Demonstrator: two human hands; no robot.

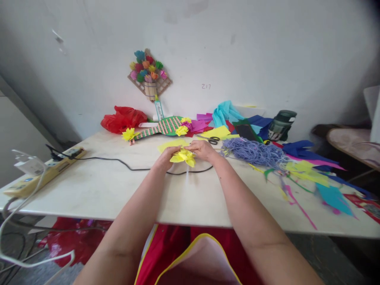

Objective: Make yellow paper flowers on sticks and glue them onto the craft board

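Observation:
Above the middle of the table, a yellow paper flower (pixel 183 157) is held between both hands. My left hand (pixel 168 156) pinches its left side, fingers closed. From the right, my right hand (pixel 202 149) grips the flower's upper edge, its fingers closed too. A thin whitish strand hangs below the petals. Just behind lies a flat piece of yellow paper (pixel 172 145), partly hidden by the hands. Beyond that rests a green lute-shaped craft (pixel 169 126) with pink strips, yellow flowers and a magenta one. Black-handled scissors (pixel 213 140) lie right of it.
At right are a heap of purple string (pixel 257 152), coloured paper scraps (pixel 307 172) and a dark green bottle (pixel 282 126). A red plastic bag (pixel 123 118) sits at the back left. A black cable (pixel 124 163) runs from the power strip (pixel 44 174) past the hands. A flower craft (pixel 150 75) hangs on the wall.

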